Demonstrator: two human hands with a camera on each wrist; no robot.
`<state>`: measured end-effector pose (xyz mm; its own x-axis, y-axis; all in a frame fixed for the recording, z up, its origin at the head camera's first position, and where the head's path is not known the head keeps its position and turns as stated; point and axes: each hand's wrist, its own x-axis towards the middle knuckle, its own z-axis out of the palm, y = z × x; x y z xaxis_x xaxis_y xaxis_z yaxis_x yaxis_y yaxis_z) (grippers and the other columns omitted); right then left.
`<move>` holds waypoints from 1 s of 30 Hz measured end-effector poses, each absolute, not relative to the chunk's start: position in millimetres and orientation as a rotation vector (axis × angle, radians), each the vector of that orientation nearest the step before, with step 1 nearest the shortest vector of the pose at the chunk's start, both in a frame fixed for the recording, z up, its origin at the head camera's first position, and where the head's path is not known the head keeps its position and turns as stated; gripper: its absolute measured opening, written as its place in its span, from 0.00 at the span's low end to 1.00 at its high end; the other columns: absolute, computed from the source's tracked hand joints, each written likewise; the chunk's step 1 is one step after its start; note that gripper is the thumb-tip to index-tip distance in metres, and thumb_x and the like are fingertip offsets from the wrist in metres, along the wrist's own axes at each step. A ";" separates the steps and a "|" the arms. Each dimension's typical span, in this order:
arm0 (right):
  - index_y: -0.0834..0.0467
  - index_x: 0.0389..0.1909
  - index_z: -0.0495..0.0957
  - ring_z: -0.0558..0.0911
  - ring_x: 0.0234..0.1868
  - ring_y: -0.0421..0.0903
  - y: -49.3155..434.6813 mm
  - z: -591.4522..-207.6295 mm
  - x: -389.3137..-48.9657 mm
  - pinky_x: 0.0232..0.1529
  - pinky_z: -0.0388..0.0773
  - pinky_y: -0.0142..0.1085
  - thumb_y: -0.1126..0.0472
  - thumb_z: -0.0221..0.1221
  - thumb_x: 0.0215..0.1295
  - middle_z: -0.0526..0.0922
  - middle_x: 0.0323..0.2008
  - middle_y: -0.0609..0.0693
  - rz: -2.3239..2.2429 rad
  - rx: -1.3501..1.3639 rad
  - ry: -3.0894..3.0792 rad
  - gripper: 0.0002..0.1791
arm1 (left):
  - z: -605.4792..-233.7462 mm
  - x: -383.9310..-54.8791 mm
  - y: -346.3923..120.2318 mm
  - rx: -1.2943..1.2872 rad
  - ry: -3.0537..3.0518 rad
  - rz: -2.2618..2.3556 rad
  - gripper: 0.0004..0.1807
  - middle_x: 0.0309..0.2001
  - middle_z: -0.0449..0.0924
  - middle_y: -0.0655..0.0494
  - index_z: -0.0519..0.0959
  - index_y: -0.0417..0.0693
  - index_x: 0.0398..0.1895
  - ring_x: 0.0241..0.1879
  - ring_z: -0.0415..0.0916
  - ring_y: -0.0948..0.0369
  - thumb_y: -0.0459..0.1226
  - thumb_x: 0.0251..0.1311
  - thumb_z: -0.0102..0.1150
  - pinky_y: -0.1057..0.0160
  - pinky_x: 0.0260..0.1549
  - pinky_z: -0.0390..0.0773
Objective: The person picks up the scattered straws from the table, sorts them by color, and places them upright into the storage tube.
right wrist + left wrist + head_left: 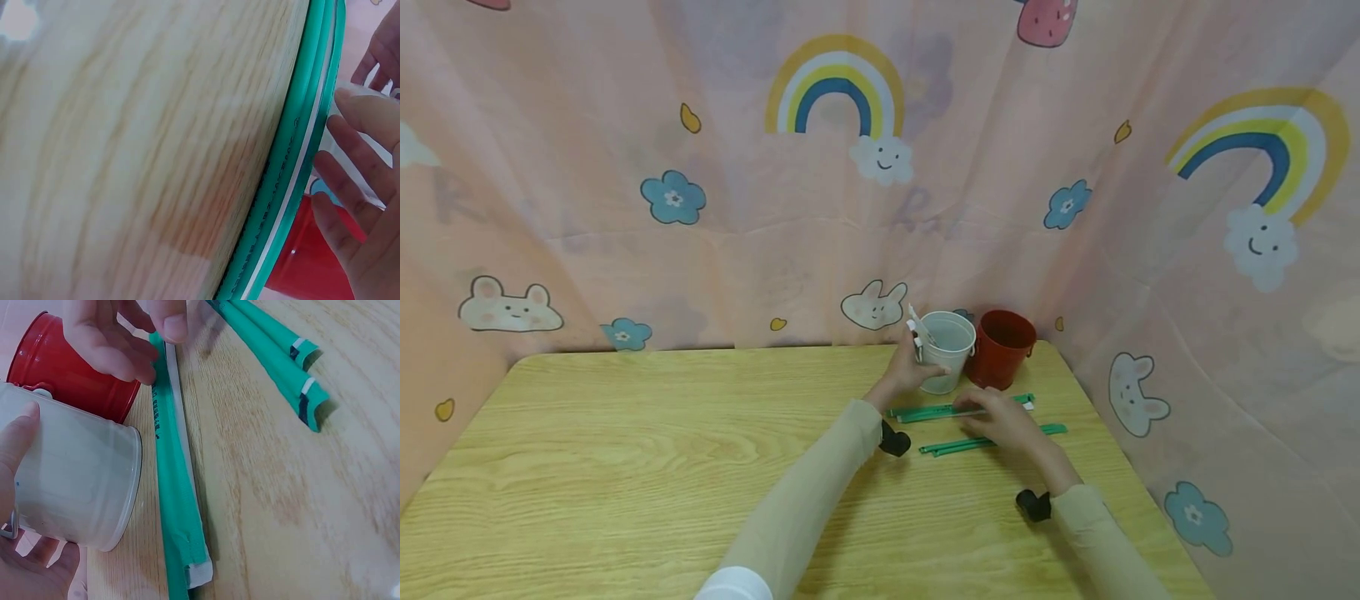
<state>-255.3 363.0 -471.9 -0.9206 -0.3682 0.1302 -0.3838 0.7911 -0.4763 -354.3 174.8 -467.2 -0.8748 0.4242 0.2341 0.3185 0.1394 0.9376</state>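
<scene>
Table, pale wood grain, backed by pink printed curtain. Toward far right corner: white bucket, near upright, just beside red bucket. Gripped at the side by left hand, thumb laid against the wall, fingers bent round it. In front of both buckets: far green packets, slim, lying side by side on the table, pale strip and dark print visible in both wrist views. Over these: right hand, fingers parted and slightly bent, thumb spread away from them, fingertips at the packets' edge; actual contact cannot be told. Closer to the front: near green packets, two in number, left ends just apart, partly hidden by right hand and wrist in head view. Pale sleeves on both arms. Black device at left wrist, similar one at right.
</scene>
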 end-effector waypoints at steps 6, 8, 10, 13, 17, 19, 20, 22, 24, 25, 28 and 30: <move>0.58 0.48 0.80 0.79 0.52 0.53 362.1 -472.7 -256.8 0.55 0.75 0.52 0.64 0.62 0.61 0.84 0.46 0.51 0.818 0.622 -2.980 0.13 | -468.1 -355.2 173.8 0.744 2.307 1.849 0.47 0.65 0.65 0.44 0.51 0.42 0.68 0.66 0.64 0.51 0.28 0.49 0.71 0.54 0.70 0.59; 0.58 0.48 0.80 0.79 0.53 0.52 361.4 -472.4 -256.8 0.56 0.75 0.52 0.64 0.62 0.62 0.83 0.46 0.50 0.826 0.616 -2.989 0.13 | -468.2 -355.1 173.3 0.742 2.305 1.845 0.47 0.65 0.65 0.44 0.50 0.42 0.68 0.67 0.63 0.51 0.28 0.49 0.70 0.54 0.70 0.59; 0.57 0.47 0.80 0.79 0.52 0.51 361.3 -472.6 -257.2 0.56 0.75 0.51 0.65 0.62 0.62 0.83 0.46 0.50 0.826 0.609 -2.994 0.13 | -468.4 -355.2 172.9 0.748 2.303 1.849 0.47 0.65 0.65 0.44 0.50 0.41 0.68 0.67 0.63 0.51 0.28 0.49 0.70 0.54 0.70 0.59; 0.57 0.46 0.80 0.79 0.50 0.51 362.0 -474.5 -258.2 0.54 0.76 0.51 0.66 0.62 0.61 0.83 0.44 0.49 0.799 0.635 -2.998 0.11 | -469.2 -355.4 172.6 0.753 2.301 1.852 0.47 0.65 0.65 0.44 0.50 0.42 0.68 0.67 0.63 0.51 0.28 0.49 0.70 0.54 0.70 0.59; 0.57 0.43 0.80 0.80 0.49 0.50 363.5 -477.9 -259.4 0.53 0.77 0.49 0.67 0.62 0.61 0.83 0.42 0.49 0.755 0.651 -3.026 0.10 | -470.0 -355.4 173.6 0.776 2.300 1.863 0.46 0.64 0.66 0.43 0.52 0.40 0.67 0.66 0.64 0.50 0.27 0.48 0.70 0.54 0.69 0.60; 0.58 0.43 0.81 0.80 0.48 0.50 364.8 -479.2 -260.2 0.53 0.77 0.49 0.66 0.63 0.60 0.83 0.41 0.49 0.729 0.647 -3.039 0.10 | -469.6 -354.9 174.6 0.790 2.296 1.870 0.46 0.64 0.67 0.43 0.52 0.40 0.67 0.65 0.65 0.50 0.27 0.48 0.70 0.53 0.69 0.61; 0.58 0.43 0.81 0.80 0.47 0.50 365.4 -479.3 -260.5 0.52 0.77 0.49 0.66 0.63 0.60 0.83 0.41 0.49 0.709 0.651 -3.040 0.10 | -469.1 -354.5 175.3 0.797 2.294 1.875 0.46 0.64 0.67 0.42 0.52 0.39 0.67 0.65 0.65 0.50 0.27 0.48 0.70 0.53 0.69 0.61; 0.58 0.43 0.81 0.80 0.45 0.49 365.9 -478.8 -261.3 0.50 0.78 0.47 0.66 0.63 0.60 0.83 0.40 0.49 0.690 0.650 -3.039 0.09 | -466.9 -352.4 176.0 0.801 2.287 1.887 0.46 0.64 0.67 0.42 0.51 0.39 0.68 0.65 0.65 0.49 0.27 0.49 0.70 0.52 0.69 0.61; 0.59 0.41 0.82 0.80 0.42 0.47 365.3 -477.5 -261.9 0.47 0.79 0.45 0.66 0.63 0.61 0.83 0.38 0.49 0.683 0.656 -3.035 0.08 | -460.8 -348.0 175.3 0.792 2.266 1.914 0.46 0.64 0.66 0.39 0.51 0.37 0.68 0.66 0.64 0.47 0.26 0.49 0.69 0.50 0.69 0.60; 0.59 0.40 0.82 0.80 0.40 0.45 364.7 -476.9 -262.1 0.45 0.79 0.43 0.66 0.62 0.61 0.83 0.37 0.48 0.675 0.663 -3.033 0.07 | -456.1 -344.7 173.9 0.782 2.253 1.925 0.46 0.64 0.65 0.38 0.51 0.36 0.68 0.66 0.64 0.46 0.25 0.49 0.69 0.49 0.69 0.59; 0.58 0.38 0.82 0.79 0.37 0.42 362.2 -476.3 -262.1 0.42 0.79 0.39 0.66 0.61 0.62 0.83 0.34 0.47 0.664 0.667 -3.038 0.05 | -446.8 -337.9 169.3 0.758 2.241 1.926 0.45 0.64 0.65 0.37 0.50 0.34 0.67 0.65 0.63 0.44 0.24 0.50 0.68 0.47 0.69 0.58; 0.57 0.37 0.82 0.78 0.37 0.42 361.5 -476.8 -261.8 0.42 0.78 0.39 0.66 0.60 0.63 0.82 0.34 0.47 0.637 0.662 -3.049 0.04 | -449.7 -340.8 168.9 0.749 2.251 1.903 0.45 0.64 0.65 0.39 0.50 0.37 0.67 0.66 0.63 0.46 0.25 0.50 0.68 0.48 0.70 0.59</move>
